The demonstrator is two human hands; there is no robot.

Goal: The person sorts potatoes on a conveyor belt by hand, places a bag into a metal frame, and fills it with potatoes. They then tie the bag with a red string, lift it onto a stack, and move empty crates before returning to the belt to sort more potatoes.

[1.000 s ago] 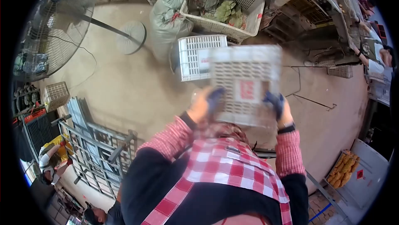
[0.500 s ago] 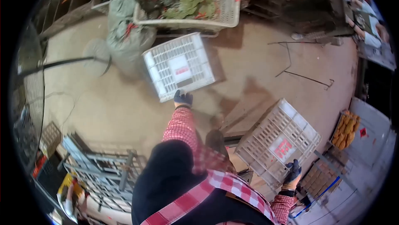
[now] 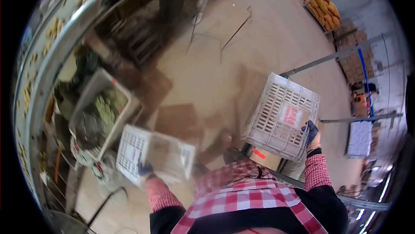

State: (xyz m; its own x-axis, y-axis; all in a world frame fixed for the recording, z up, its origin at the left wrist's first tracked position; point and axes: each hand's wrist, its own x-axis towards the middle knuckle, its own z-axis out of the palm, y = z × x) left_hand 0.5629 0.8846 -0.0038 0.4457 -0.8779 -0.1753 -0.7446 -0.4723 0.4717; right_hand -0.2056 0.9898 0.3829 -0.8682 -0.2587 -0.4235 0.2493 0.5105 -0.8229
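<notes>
My left hand (image 3: 145, 170), in a dark glove, grips one side of a white slatted plastic crate (image 3: 131, 149) at the lower left. That crate is tilted, and its inside looks bare though blurred. With my right hand (image 3: 310, 133), also gloved, I hold the edge of a second white plastic crate (image 3: 276, 117) on the right. Red lettering on a pale label marks this crate's slatted face. Some of my fingers on both hands are hidden behind or against the crates.
A large pale bin (image 3: 102, 152) with leafy green scraps stands at the left beside a tied sack (image 3: 103, 175). Metal bars (image 3: 337, 56) stick out past the right crate. Thin metal rods (image 3: 235, 30) lie on the floor, and a conveyor rail (image 3: 41, 100) curves along the left.
My view has turned to the right, so the bin now appears at the left. The left crate has swung round and shows its open inside. Both hands still hold their crates.
</notes>
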